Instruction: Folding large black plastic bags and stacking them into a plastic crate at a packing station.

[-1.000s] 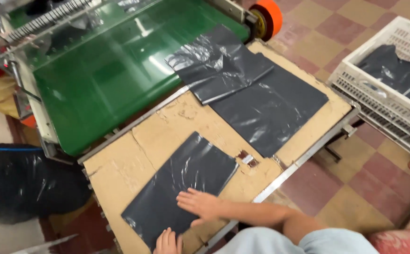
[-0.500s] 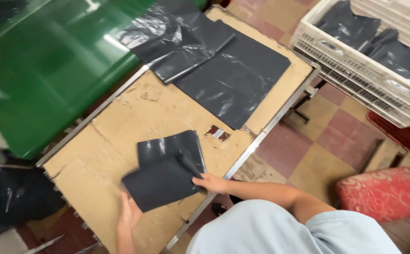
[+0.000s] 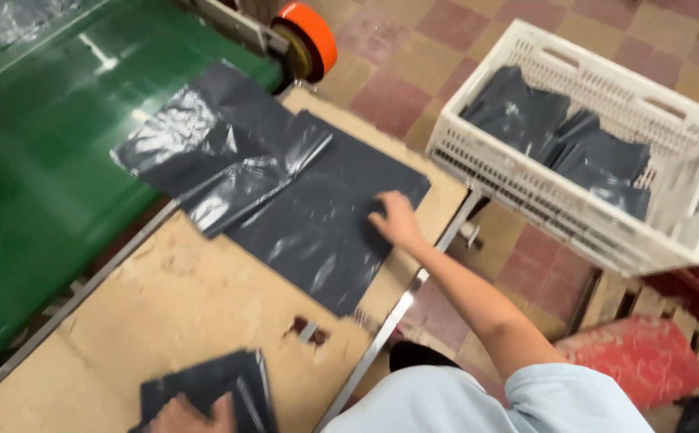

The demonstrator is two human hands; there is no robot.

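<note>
The right hand [image 3: 396,220] lies flat, fingers spread, on a black plastic bag [image 3: 325,224] on the cardboard surface [image 3: 189,305]. The left hand [image 3: 193,415] presses a folded black bag [image 3: 237,385]; its fingers' spread cannot be told

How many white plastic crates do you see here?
1. The white crate stands right of the cardboard table, on the tiled floor side, holding folded black bags. Others may lie outside the view.

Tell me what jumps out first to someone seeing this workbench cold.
The big flat black plastic bags spread across the middle of the cardboard-topped table, with the right hand pressed on their near edge. To the right stands a white slatted crate holding folded black bags. Upper left, a bright green conveyor belt ends at an orange roller; the left hand rests on a folded bag at the bottom edge.
</note>
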